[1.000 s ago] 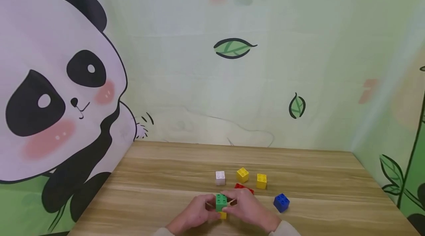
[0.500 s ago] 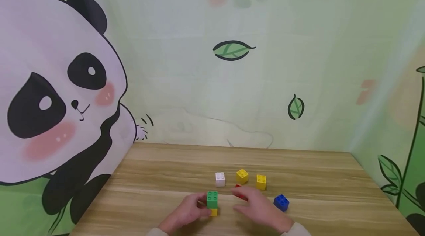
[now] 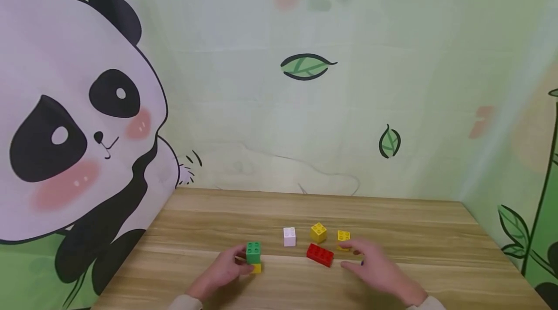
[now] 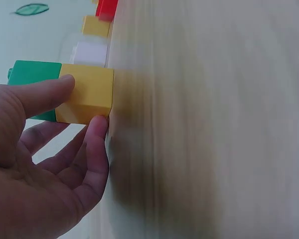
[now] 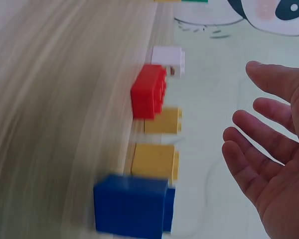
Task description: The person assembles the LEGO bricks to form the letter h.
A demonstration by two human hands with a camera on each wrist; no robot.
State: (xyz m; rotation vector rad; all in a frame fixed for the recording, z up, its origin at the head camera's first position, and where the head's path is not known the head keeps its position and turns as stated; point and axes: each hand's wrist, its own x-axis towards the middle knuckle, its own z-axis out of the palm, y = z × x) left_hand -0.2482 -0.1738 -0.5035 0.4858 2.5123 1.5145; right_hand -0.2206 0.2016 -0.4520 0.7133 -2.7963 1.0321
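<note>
In the head view my left hand (image 3: 221, 270) grips a two-brick stack, a green toy building brick (image 3: 253, 253) on top of a yellow one (image 3: 257, 268). The left wrist view shows its thumb along the side of the yellow lower brick (image 4: 92, 94), with fingers curled at the opposite side. My right hand (image 3: 383, 270) holds nothing, its fingers apart and relaxed. It hovers by the blue brick (image 5: 132, 205), which it almost wholly hides in the head view.
A long red brick (image 3: 319, 255) lies between the hands. Behind it stand a white brick (image 3: 289, 237), a yellow brick (image 3: 318, 233) and another yellow brick (image 3: 343, 235), partly covered by the right fingers. The wooden table (image 3: 209, 218) meets a printed cloth backdrop (image 3: 244, 106).
My left hand has carried the green and yellow stack to the left. My right hand has let go of the stack and moved right, past the red brick to the blue one.
</note>
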